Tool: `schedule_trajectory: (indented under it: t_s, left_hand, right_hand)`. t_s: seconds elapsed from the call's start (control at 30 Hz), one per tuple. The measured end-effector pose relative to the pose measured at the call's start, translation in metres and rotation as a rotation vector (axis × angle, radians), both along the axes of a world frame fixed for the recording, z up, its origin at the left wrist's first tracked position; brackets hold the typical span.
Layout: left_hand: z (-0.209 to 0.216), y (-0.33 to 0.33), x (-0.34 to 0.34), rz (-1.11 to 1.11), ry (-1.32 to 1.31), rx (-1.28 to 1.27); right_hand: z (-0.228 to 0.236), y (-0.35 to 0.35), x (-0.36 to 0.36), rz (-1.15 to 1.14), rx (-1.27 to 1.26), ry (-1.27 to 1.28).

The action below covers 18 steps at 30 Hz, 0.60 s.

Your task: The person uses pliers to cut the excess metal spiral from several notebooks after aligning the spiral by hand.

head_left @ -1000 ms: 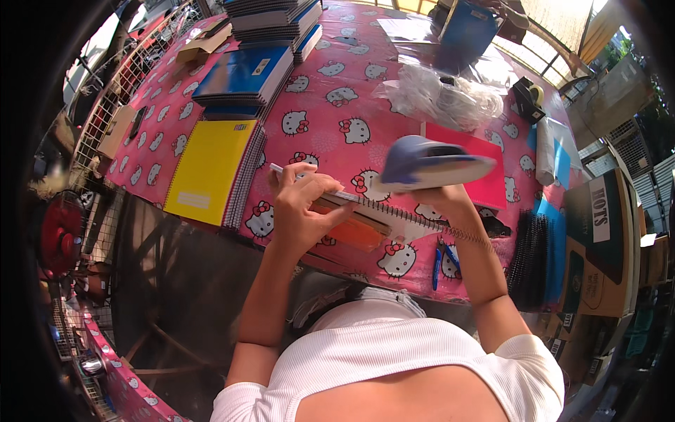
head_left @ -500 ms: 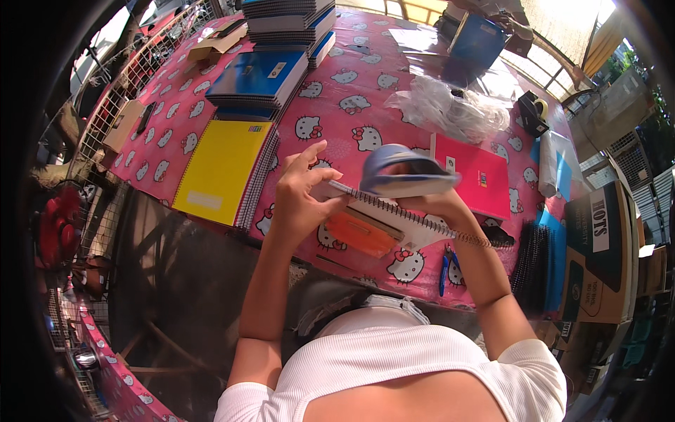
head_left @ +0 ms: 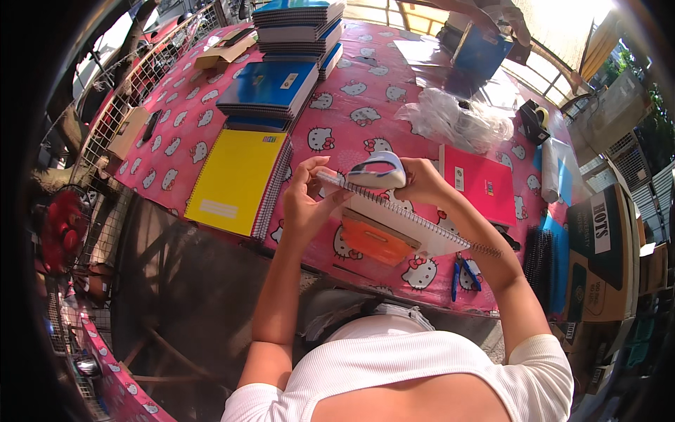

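Note:
My left hand (head_left: 309, 193) pinches the upper left end of a notebook (head_left: 404, 211) with white pages, held on edge with its spine up. A thin spiral coil (head_left: 422, 221) runs along that spine, and its loose end sticks out past the right end, by my right forearm. My right hand (head_left: 424, 181) is closed round a white and dark rounded tool (head_left: 380, 171) with an oval opening, at the coil's left end near my left fingers. Below the notebook lies an orange block (head_left: 380, 240) with a wooden edge. Blue-handled cutters (head_left: 464, 274) lie to its right.
A yellow spiral notebook (head_left: 235, 179) tops a pile on the left, with stacked blue notebooks (head_left: 271, 88) behind. A pink notebook (head_left: 477, 184), clear plastic bags (head_left: 457, 116), a tape dispenser (head_left: 534, 121) and a carton (head_left: 601, 253) are on the right. Another person's hands (head_left: 503, 21) work at the far side.
My right hand has brought the blurred tool down and left, close to my left fingers. The view has shifted slightly. My left hand keeps its pinch on the notebook.

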<state>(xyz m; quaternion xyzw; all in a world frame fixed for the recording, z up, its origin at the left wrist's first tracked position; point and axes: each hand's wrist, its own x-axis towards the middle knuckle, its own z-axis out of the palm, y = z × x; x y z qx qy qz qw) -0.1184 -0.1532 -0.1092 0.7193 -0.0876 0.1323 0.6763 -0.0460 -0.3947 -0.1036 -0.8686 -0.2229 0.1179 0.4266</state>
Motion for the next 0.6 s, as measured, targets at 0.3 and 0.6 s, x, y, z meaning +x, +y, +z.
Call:
schedule_trajectory:
  t_s: [0.3,0.6]
  left_hand:
    - [-0.024,0.017,0.013,-0.015,0.051,-0.260]
    - [-0.002,0.025,0.012,-0.196,0.140,-0.316]
  right_hand:
    - [-0.007,0.016,0.018,0.045,-0.017,-0.208]
    - [-0.058,-0.043,-0.012,-0.130,-0.143,-0.463]
